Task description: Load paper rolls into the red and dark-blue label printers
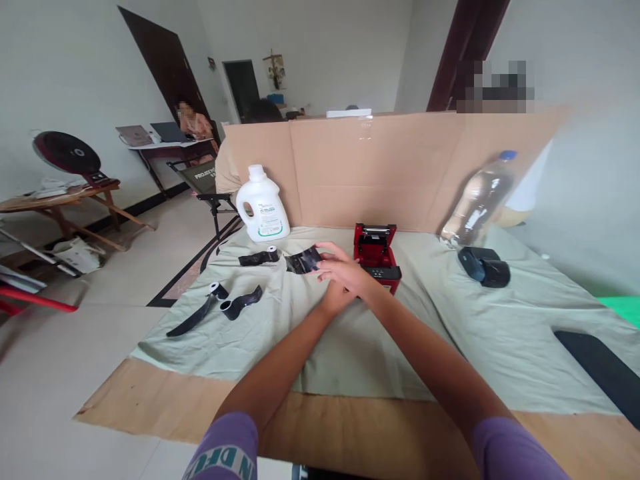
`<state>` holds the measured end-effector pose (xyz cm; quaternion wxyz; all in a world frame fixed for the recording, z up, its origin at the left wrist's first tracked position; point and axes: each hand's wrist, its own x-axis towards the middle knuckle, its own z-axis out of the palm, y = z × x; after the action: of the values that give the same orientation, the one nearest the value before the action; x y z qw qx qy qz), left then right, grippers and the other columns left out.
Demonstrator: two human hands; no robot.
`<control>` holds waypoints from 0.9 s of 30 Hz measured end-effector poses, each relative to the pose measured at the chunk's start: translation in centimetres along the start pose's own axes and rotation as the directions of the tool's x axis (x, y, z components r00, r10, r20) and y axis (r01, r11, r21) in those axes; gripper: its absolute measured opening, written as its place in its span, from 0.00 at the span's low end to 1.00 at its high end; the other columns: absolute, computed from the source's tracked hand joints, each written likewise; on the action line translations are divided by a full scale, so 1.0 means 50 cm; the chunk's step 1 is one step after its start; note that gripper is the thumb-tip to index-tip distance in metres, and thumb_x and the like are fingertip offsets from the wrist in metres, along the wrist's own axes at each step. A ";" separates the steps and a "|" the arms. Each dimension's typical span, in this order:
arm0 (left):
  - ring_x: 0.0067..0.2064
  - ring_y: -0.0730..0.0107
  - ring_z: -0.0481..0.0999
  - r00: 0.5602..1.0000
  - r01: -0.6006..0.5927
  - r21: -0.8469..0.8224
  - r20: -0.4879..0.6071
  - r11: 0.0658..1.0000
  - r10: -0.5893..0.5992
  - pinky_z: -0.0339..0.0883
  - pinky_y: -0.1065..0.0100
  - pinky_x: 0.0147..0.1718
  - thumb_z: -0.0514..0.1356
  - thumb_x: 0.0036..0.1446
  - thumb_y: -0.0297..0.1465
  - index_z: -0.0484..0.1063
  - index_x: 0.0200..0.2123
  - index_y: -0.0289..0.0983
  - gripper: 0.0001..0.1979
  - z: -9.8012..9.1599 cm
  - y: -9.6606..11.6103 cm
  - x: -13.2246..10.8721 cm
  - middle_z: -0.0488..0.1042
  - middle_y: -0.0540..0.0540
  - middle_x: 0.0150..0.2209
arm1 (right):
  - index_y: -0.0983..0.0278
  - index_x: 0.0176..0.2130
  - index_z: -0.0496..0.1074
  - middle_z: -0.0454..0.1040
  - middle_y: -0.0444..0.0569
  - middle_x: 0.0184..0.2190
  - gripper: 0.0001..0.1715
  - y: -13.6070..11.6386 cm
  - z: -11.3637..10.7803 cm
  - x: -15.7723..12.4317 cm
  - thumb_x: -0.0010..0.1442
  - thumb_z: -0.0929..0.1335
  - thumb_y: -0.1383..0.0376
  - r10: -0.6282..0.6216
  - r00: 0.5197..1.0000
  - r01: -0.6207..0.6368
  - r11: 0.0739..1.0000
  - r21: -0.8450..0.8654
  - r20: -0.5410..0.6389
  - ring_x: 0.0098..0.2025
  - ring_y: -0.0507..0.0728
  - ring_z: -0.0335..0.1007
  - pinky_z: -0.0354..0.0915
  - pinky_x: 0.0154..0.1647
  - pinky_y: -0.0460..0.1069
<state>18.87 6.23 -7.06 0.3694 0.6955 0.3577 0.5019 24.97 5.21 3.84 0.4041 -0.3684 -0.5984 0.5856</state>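
A small red printer (391, 275) stands on the cloth with its lid raised. My right hand (344, 268) reaches across in front of it, its fingers pointing left and bent around the near end of a glossy black strip (302, 261). Partly covered by the right hand, my left hand (339, 297) is close to the printer's front left corner; its fingers are hidden. Left of the strip lies a black paper roll (260, 257) with a white core. Nearer to me are two more partly unrolled black rolls, one with a long tail (193, 317) and one curled (242, 303).
A white jug (263, 210) and a cardboard screen (350, 163) stand at the back. On the right are a clear bottle (477, 200), a black device (484, 266) and a dark flat object (603, 370). A person (196, 127) sits at a far table.
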 end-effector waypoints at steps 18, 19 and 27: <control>0.61 0.54 0.67 0.854 -0.457 0.456 -0.016 0.764 0.520 0.65 0.49 0.57 0.63 0.59 0.33 0.69 0.54 0.41 0.19 -0.006 -0.002 -0.018 0.67 0.38 0.60 | 0.61 0.45 0.74 0.78 0.49 0.48 0.17 -0.024 -0.304 -0.061 0.53 0.72 0.68 -0.092 0.972 -0.058 0.800 -0.597 -0.218 0.54 0.62 0.72 0.62 0.57 0.59; 0.59 0.55 0.68 0.851 -0.464 0.475 0.006 0.747 0.525 0.66 0.50 0.55 0.62 0.59 0.31 0.71 0.52 0.42 0.16 -0.005 0.004 -0.017 0.68 0.39 0.59 | 0.60 0.45 0.74 0.79 0.49 0.48 0.17 -0.024 -0.302 -0.053 0.54 0.71 0.69 -0.078 0.976 -0.090 0.704 -0.705 -0.202 0.54 0.62 0.72 0.60 0.58 0.60; 0.52 0.61 0.72 0.855 -0.460 0.556 0.065 0.693 0.515 0.67 0.56 0.51 0.57 0.61 0.23 0.76 0.45 0.42 0.13 0.012 0.053 -0.002 0.79 0.45 0.47 | 0.65 0.42 0.76 0.79 0.58 0.47 0.13 0.005 -0.273 -0.011 0.57 0.67 0.73 -0.072 0.979 -0.161 0.292 -0.943 -0.189 0.52 0.66 0.73 0.58 0.55 0.59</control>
<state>19.78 4.79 -4.92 -0.0116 0.8164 0.3067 0.4891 37.66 10.21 3.40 0.1459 -0.6080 -0.7756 0.0864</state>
